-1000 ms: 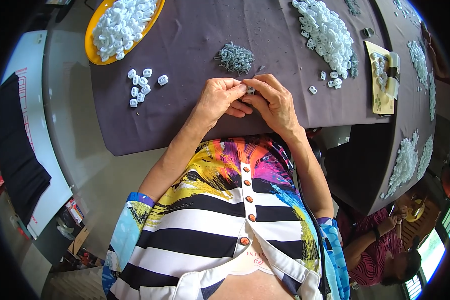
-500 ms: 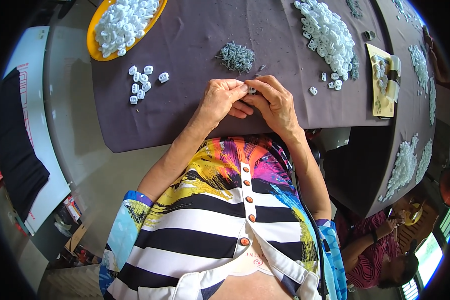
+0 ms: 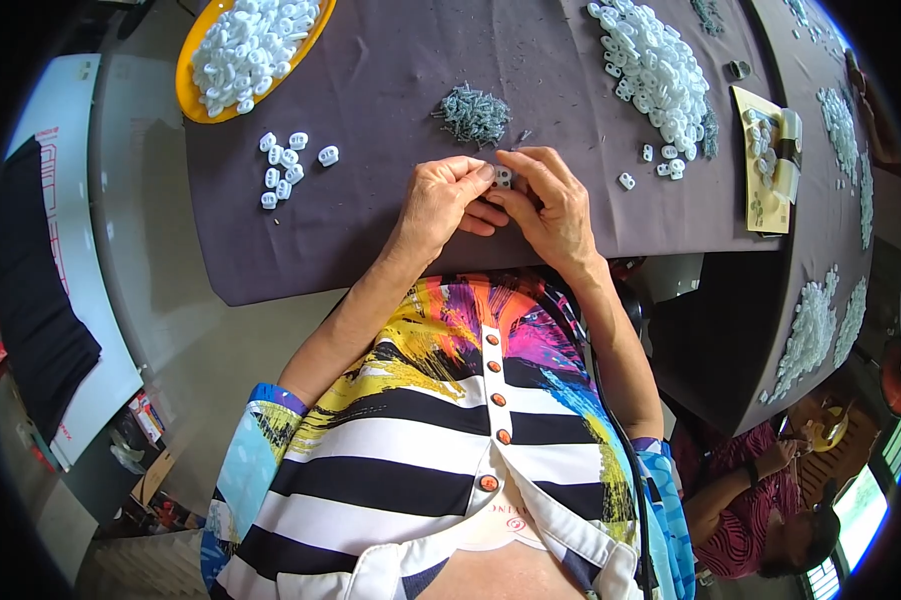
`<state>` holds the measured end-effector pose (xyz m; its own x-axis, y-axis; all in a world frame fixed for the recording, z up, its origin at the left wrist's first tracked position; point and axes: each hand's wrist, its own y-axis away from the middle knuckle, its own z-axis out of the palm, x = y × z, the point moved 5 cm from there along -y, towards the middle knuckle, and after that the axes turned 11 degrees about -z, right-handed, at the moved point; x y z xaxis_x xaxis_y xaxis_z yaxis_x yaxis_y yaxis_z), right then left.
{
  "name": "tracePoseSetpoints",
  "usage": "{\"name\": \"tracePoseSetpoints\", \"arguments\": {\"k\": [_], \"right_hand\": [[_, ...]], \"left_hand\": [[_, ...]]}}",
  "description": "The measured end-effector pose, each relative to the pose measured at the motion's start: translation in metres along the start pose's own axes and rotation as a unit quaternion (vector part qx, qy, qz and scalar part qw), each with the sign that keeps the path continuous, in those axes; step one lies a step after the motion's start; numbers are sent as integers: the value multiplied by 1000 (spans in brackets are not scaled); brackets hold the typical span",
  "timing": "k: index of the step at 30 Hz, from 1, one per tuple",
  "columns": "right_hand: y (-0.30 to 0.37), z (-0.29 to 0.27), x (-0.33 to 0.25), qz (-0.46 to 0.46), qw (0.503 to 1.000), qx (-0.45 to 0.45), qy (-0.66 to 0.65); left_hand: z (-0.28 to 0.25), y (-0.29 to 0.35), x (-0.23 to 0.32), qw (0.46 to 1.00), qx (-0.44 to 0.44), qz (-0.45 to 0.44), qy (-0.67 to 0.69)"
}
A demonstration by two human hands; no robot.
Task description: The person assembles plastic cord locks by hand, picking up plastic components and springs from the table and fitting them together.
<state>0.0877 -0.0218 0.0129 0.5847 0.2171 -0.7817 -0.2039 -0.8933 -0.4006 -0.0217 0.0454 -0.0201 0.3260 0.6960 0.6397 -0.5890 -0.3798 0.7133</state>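
My left hand (image 3: 444,199) and my right hand (image 3: 550,205) meet over the near part of the cloth-covered table. Between their fingertips is a small white plastic piece (image 3: 503,177) with dark holes. The left thumb and forefinger pinch at its left side, and the other left fingers curl underneath. My right thumb lies at its lower edge, with the right forefinger bent above it. Just beyond the hands sits a pile of small grey metal pins or screws (image 3: 473,114), too small to tell which. Several similar white pieces (image 3: 284,168) lie in a loose group to the left.
A yellow-orange tray (image 3: 184,88) heaped with white pieces stands at far left. At right are a big heap of white pieces (image 3: 660,80) and a yellowish card (image 3: 756,190) with a clear roll on it. Another person (image 3: 740,500) sits at lower right, beside a second table section.
The right forefinger has lifted slightly, and more of the white piece's face with its holes now shows between my hands. The piles have not changed.
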Motion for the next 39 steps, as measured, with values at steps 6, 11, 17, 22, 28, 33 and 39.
{"name": "tracePoseSetpoints", "arguments": {"k": [6,11,17,22,28,33,39], "right_hand": [[2,-1,-3,73,995,23,57],[8,1,5,150,988,23,22],[8,3,7,258,958,24,-120],[9,6,13,283,946,5,-160],[10,10,13,295,938,18,-179],[13,11,16,290,936,57,-190],[12,11,13,303,931,66,-193]], "left_hand": [[-1,1,-2,999,33,15,20],[-1,1,1,999,32,18,14],[-1,1,1,999,32,18,3],[-1,2,3,999,36,21,6],[-1,2,2,999,33,26,13],[1,1,2,998,39,44,28],[1,2,2,998,42,47,26]]}}
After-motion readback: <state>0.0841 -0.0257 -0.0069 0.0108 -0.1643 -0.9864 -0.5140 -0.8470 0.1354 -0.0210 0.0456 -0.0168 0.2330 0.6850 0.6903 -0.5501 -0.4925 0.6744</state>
